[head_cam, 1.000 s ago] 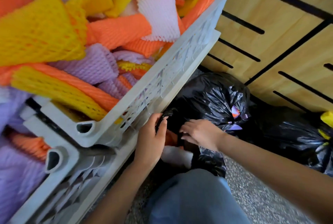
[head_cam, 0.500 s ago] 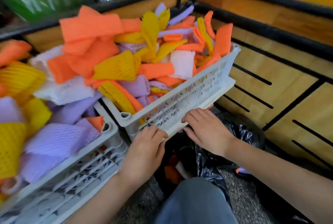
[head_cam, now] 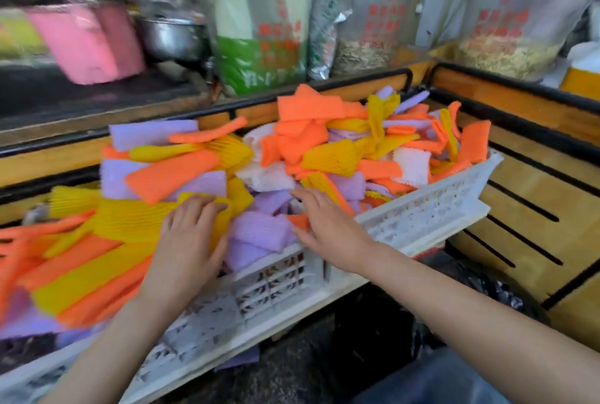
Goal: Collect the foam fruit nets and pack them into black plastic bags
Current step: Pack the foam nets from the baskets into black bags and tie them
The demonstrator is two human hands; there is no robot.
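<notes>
Two white plastic crates, a right crate (head_cam: 422, 209) and a left crate (head_cam: 207, 322), are heaped with orange, yellow, purple and white foam fruit nets (head_cam: 331, 157). My left hand (head_cam: 188, 241) lies flat on a yellow net (head_cam: 130, 218) in the left crate, fingers straight. Between the two heaps, my right hand (head_cam: 328, 225) reaches over purple nets (head_cam: 259, 231) with fingers spread, holding nothing. A black plastic bag (head_cam: 487, 286) sits on the floor under my right forearm, mostly hidden.
Wooden slatted stands with black rails (head_cam: 535, 209) frame the crates at the back and right. Behind them are clear bags of dried goods (head_cam: 506, 46), a green-and-white bag (head_cam: 259, 40), a metal pot (head_cam: 172, 36) and a pink container (head_cam: 87, 43). My knee (head_cam: 438, 381) is at the bottom.
Both hands left the black bag on the floor, passed the crate's rim and now rest on the nets. The view tilted up from the floor to the crates.
</notes>
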